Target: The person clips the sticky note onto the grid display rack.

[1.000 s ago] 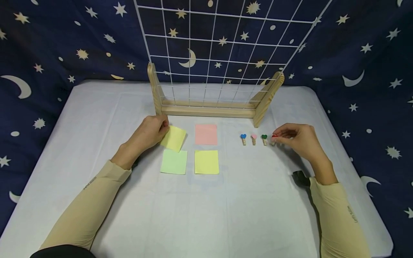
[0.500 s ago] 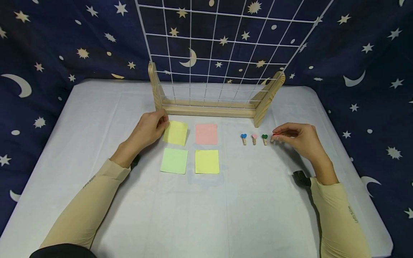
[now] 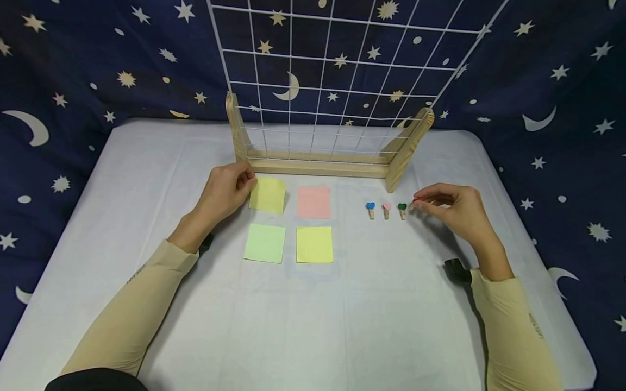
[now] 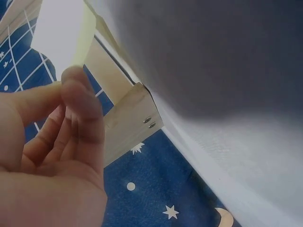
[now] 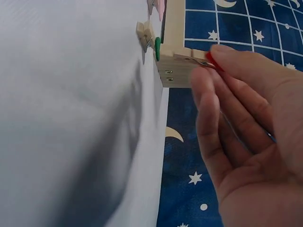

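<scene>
My left hand (image 3: pixel 248 183) pinches the left edge of a pale yellow sticky note (image 3: pixel 267 195) in front of the wooden stand's left foot (image 3: pixel 236 136). In the left wrist view the note (image 4: pixel 59 35) rises from between thumb and fingers (image 4: pixel 78 90). My right hand (image 3: pixel 417 203) pinches a small wooden clip with a red heart (image 3: pixel 413 204), just right of a row of blue (image 3: pixel 370 209), pink (image 3: pixel 386 209) and green (image 3: pixel 402 209) heart clips. The right wrist view shows the red clip (image 5: pixel 204 57) at my fingertips, beside the green one (image 5: pixel 157 48).
A white wire grid (image 3: pixel 337 70) stands in a wooden base (image 3: pixel 318 167) at the back of the white table (image 3: pixel 342 326). A pink note (image 3: pixel 313 202), a green note (image 3: pixel 264 243) and a yellow note (image 3: pixel 314 244) lie flat. Starry blue cloth surrounds the table.
The yellow note in my left hand has turned from tilted to square with the other notes and shifted slightly back. My right hand has stayed on the red clip, nearly still.
</scene>
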`<control>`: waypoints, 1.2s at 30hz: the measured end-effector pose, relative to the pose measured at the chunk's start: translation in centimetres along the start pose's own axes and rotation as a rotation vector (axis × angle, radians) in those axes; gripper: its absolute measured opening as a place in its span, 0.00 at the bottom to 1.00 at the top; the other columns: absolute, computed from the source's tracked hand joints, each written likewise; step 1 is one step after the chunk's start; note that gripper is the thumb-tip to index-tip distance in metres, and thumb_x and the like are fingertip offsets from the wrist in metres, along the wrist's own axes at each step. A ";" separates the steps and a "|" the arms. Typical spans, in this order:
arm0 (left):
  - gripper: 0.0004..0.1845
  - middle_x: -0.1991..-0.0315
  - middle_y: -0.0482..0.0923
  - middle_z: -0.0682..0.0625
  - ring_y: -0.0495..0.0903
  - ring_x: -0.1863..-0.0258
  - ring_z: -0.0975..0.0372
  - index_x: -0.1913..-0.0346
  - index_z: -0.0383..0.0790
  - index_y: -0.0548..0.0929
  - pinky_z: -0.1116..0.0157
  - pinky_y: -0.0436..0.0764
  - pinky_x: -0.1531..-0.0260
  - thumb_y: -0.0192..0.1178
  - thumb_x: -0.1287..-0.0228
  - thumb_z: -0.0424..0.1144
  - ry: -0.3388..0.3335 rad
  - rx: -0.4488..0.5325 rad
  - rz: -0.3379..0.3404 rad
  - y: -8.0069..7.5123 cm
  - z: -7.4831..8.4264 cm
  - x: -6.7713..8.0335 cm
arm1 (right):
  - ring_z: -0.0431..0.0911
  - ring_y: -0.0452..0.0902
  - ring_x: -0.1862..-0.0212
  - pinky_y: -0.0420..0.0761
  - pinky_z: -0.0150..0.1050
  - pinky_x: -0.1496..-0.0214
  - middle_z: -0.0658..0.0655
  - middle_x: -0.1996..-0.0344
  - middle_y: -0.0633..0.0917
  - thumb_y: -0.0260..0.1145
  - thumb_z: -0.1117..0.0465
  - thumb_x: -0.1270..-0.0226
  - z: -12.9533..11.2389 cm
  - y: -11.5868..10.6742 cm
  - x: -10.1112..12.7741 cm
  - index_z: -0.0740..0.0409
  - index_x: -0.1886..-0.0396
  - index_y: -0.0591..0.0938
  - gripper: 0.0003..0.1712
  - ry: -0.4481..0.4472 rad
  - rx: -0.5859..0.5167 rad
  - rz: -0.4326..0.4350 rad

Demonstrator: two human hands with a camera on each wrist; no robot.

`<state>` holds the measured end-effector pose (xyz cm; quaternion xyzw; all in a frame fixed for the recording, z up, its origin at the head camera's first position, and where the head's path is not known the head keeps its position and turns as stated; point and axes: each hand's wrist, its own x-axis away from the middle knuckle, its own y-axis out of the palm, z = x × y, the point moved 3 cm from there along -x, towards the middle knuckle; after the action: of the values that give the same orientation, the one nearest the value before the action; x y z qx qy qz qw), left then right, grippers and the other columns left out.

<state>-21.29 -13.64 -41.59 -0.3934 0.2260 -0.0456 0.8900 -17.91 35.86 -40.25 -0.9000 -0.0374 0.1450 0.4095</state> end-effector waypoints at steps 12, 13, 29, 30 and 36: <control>0.03 0.74 0.85 0.43 0.78 0.76 0.56 0.63 0.33 0.86 0.61 0.75 0.71 0.67 0.31 0.29 -0.038 0.014 0.098 -0.5 -0.3 -0.2 | 0.34 0.88 0.62 0.82 0.24 0.55 0.68 0.65 0.91 0.77 0.79 0.42 -4.8 0.9 -1.0 0.67 0.59 0.91 0.12 -0.167 -0.174 0.122; 0.03 0.74 0.85 0.43 0.78 0.76 0.56 0.63 0.33 0.87 0.62 0.75 0.71 0.68 0.31 0.29 -0.043 0.015 0.103 -0.6 -0.4 -0.2 | 0.34 0.88 0.62 0.82 0.23 0.55 0.69 0.65 0.91 0.76 0.79 0.43 -5.4 1.0 -1.1 0.68 0.59 0.91 0.12 -0.178 -0.185 0.129; 0.03 0.78 0.83 0.45 0.72 0.80 0.58 0.65 0.36 0.90 0.62 0.66 0.75 0.71 0.34 0.33 -0.047 0.002 0.236 -1.0 0.1 -0.8 | 0.37 0.87 0.64 0.80 0.22 0.60 0.64 0.64 0.92 0.78 0.75 0.40 -10.7 3.8 -3.6 0.67 0.61 0.91 0.08 -0.188 -0.174 0.121; 0.03 0.78 0.84 0.46 0.72 0.80 0.58 0.65 0.36 0.90 0.62 0.66 0.75 0.71 0.33 0.33 -0.050 -0.003 0.238 -0.9 0.1 -0.9 | 0.37 0.87 0.64 0.80 0.22 0.59 0.64 0.64 0.92 0.77 0.75 0.40 -11.5 4.0 -3.7 0.67 0.60 0.91 0.08 -0.196 -0.173 0.121; 0.06 0.78 0.83 0.46 0.71 0.81 0.55 0.62 0.36 0.91 0.62 0.63 0.76 0.71 0.32 0.36 -0.063 -0.020 0.270 -0.9 0.3 -1.5 | 0.36 0.86 0.62 0.81 0.22 0.57 0.65 0.61 0.92 0.77 0.76 0.40 -14.3 5.0 -4.9 0.67 0.59 0.91 0.09 -0.246 -0.184 0.128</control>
<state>-22.39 -13.69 -40.24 -0.3694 0.2490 0.0891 0.8908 -18.64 21.24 -33.97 -0.9097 -0.0430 0.2757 0.3075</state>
